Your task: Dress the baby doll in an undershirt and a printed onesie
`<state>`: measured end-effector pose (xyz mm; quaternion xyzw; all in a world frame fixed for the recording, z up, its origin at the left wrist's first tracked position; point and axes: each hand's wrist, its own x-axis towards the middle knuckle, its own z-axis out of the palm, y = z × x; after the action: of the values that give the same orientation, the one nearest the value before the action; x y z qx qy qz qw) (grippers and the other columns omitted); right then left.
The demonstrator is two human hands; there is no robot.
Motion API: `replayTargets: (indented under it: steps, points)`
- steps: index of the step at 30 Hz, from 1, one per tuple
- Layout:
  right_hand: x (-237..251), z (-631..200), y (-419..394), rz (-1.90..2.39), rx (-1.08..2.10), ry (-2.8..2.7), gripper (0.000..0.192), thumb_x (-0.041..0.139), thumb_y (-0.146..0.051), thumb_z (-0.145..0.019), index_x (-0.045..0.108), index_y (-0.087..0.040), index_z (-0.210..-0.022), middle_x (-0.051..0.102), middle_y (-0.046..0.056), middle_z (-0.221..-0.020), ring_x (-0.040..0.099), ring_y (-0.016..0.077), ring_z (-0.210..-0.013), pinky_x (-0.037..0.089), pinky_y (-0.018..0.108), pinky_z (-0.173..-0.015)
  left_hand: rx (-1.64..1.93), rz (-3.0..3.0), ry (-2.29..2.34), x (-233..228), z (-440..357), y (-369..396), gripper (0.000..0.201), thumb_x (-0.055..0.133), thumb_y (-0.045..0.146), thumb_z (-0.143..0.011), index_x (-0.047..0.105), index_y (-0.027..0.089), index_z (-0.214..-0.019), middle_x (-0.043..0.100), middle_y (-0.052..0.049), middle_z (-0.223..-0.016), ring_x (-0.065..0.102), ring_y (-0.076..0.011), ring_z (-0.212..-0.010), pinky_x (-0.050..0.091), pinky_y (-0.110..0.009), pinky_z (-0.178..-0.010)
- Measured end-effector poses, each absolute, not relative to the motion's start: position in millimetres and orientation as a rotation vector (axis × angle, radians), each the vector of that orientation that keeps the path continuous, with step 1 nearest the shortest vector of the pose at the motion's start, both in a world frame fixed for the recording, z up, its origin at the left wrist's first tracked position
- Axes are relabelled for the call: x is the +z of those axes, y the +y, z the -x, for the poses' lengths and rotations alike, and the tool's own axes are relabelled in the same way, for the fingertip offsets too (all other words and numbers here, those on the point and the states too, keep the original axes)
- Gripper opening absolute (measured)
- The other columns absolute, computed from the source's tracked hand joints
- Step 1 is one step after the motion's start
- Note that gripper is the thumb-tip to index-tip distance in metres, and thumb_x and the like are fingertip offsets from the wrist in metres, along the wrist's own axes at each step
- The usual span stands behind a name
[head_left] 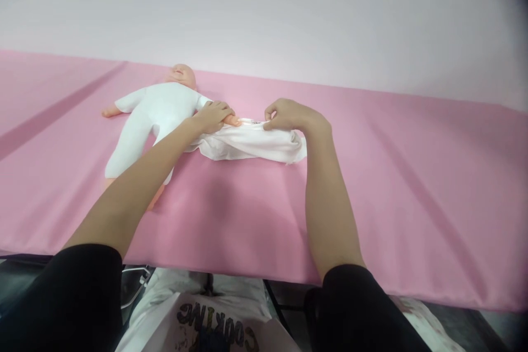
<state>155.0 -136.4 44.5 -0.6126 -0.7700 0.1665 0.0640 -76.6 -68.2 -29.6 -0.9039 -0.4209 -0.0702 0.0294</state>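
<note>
A baby doll (pixel 165 107) with a white body lies on its back, its head toward the wall. My left hand (pixel 212 116) is closed around the doll's forearm, and the doll's small hand sticks out past my fingers. Beside the doll lies a bunched white baby garment (pixel 256 146), touching the doll's hand at its upper edge. My right hand (pixel 284 115) pinches that upper edge between thumb and fingers, near a small printed mark. How the doll's hand sits against the cloth cannot be made out fully.
A pink cloth (pixel 391 203) with creases covers the table, whose front edge runs close to my body. Behind it rises a pale wall (pixel 264 16). Below the edge, part of a printed apron (pixel 214 319) shows.
</note>
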Motion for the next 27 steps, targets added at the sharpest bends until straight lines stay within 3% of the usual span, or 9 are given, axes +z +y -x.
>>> replayTargets:
  steps: [6, 17, 22, 27]
  points:
    - [48, -158, -139, 1.978, 0.524, -2.370, 0.015, 0.064, -0.016, -0.068, 0.051, -0.019, -0.062, 0.042, -0.003, -0.059, 0.039, 0.0109, -0.055, 0.028, 0.027, -0.053, -0.521, 2.608, -1.414, -27, 72, -58, 0.048, 0.036, 0.018, -0.089, 0.047, 0.023, -0.136, 0.050, -0.010, -0.135, 0.043, -0.0278, -0.124, 0.032, -0.044, -0.102]
    - [91, -157, -187, 1.356, 0.449, -2.204, 0.020, 0.059, -0.017, -0.068, 0.041, -0.020, -0.060, 0.031, -0.002, -0.058, 0.030, 0.0113, -0.055, 0.026, 0.027, -0.050, -0.006, 2.675, -1.491, -28, 59, -45, 0.038, 0.041, 0.030, -0.092, 0.062, 0.024, -0.123, 0.061, -0.013, -0.123, 0.054, -0.0294, -0.115, 0.037, -0.042, -0.095]
    - [92, -156, -190, 1.271, 0.370, -2.095, 0.021, 0.056, -0.012, -0.066, 0.039, -0.020, -0.057, 0.029, -0.002, -0.057, 0.028, 0.0107, -0.056, 0.025, 0.028, -0.052, -0.039, 2.700, -1.481, -22, 80, -47, 0.047, 0.049, 0.037, -0.088, 0.053, 0.026, -0.133, 0.053, -0.011, -0.138, 0.046, -0.0282, -0.126, 0.032, -0.042, -0.102]
    - [93, -160, -189, 1.239, 0.382, -2.021, 0.021, 0.057, -0.009, -0.064, 0.042, -0.019, -0.054, 0.029, -0.003, -0.055, 0.029, 0.0100, -0.055, 0.021, 0.029, -0.052, 0.034, 2.428, -1.671, -22, 96, -50, 0.046, 0.042, 0.029, -0.092, 0.049, 0.021, -0.136, 0.048, -0.015, -0.140, 0.043, -0.0298, -0.129, 0.028, -0.045, -0.105]
